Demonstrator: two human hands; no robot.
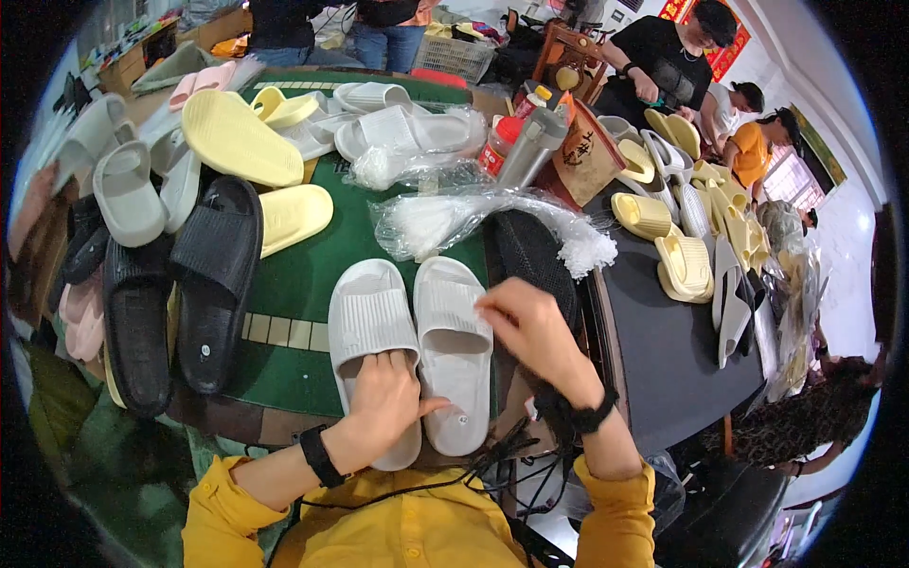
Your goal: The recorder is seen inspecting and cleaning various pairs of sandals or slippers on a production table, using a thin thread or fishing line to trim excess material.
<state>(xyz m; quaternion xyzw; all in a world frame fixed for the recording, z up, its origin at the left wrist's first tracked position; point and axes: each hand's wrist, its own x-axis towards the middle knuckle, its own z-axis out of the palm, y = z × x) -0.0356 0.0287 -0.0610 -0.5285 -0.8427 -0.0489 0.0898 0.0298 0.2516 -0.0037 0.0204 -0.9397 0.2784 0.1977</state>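
A pair of light grey slide slippers lies side by side in front of me, toes pointing away. Into the foot opening of the left grey slipper (pixel 374 317) go the fingers of my left hand (pixel 386 402), curled under its strap. Its thumb stretches across to the heel of the right grey slipper (pixel 454 379). At the outer edge of that slipper's strap is my right hand (pixel 535 331), fingers bent in a pinch. Whatever it holds, if anything, is too small to make out. Black bands circle both wrists.
Black slippers (pixel 218 284) and yellow slippers (pixel 237 142) crowd the green table (pixel 355 222) on the left. Clear plastic bags (pixel 454 222), a metal flask (pixel 533 147) and a red-lidded jar (pixel 499 147) lie beyond. More slippers cover the dark table (pixel 653 350) at right, where people stand.
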